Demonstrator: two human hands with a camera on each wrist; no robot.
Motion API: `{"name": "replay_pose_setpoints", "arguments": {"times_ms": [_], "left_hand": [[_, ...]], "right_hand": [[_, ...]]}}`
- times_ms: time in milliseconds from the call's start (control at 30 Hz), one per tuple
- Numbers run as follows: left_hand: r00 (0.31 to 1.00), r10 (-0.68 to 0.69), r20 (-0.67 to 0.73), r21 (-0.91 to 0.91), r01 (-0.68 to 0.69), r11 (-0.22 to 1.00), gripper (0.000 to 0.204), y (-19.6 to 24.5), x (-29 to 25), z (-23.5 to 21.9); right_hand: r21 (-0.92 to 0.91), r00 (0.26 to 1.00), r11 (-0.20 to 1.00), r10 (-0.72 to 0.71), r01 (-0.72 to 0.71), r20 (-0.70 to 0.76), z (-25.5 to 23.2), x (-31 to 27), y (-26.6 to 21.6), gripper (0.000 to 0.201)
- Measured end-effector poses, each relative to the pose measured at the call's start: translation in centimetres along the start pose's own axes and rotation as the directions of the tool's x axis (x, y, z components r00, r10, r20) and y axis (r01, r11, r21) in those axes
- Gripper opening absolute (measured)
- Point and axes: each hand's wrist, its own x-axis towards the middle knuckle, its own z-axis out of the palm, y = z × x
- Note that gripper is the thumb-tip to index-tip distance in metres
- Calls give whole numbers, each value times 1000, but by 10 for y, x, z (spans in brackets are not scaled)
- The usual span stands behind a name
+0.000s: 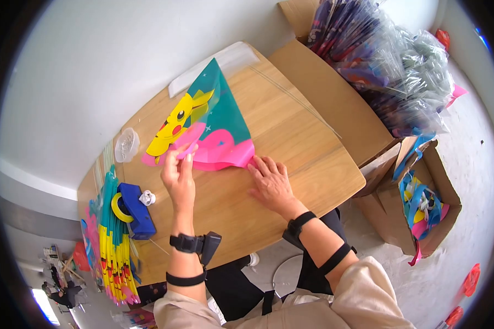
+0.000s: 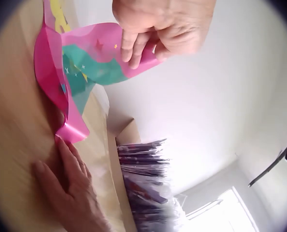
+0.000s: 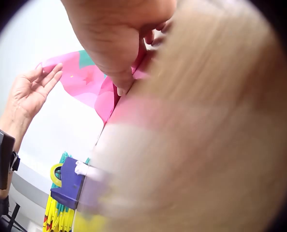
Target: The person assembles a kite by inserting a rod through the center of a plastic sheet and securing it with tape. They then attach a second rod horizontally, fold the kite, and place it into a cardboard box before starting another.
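A thin plastic sheet (image 1: 230, 118), teal and pink with a yellow cartoon character, lies on the wooden table (image 1: 307, 164). Its outline narrows to a point at the far end. My left hand (image 1: 179, 181) pinches a pink flap between thumb and fingers, lifting it off the table and folding that side upward. With fingers spread nearly straight, my right hand (image 1: 271, 183) presses the tabletop at the sheet's near right corner. In the left wrist view the right fingertips touch the curled pink corner (image 2: 73, 130). The right wrist view shows the raised flap (image 3: 78, 79) as see-through.
A blue tape dispenser (image 1: 140, 219) with a yellow roll stands at the left, beside a bundle of teal and yellow folded sheets (image 1: 112, 241). Behind is a clear tub (image 1: 127, 145). Thin rods (image 1: 296, 98) lie at the right, near cardboard boxes (image 1: 334, 82) holding plastic-wrapped goods.
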Motion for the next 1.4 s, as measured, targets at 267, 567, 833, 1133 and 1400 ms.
{"name": "replay_pose_setpoints", "arguments": {"times_ms": [267,567,833,1133,1400], "left_hand": [[965,-4,261,140,-34,990,8,-26,16,-2],[752,30,659,506,-472,722,27,-35,-27,54],[729,104,676,466,-533,706,16,-63,-32,63],[912,-66,405,373,-99,923,26,-90,-23,54],[890,-373,264,21,381,924,18,-99,-9,30]], "right_hand": [[173,993,985,40,-20,-109,2,8,14,38],[447,941,872,300,-202,-160,7,14,16,17],[786,884,558,466,-266,-32,2,16,19,12],[682,899,702,410,-205,-151,-13,2,10,32],[203,979,979,5,38,-205,8,9,19,32]]}}
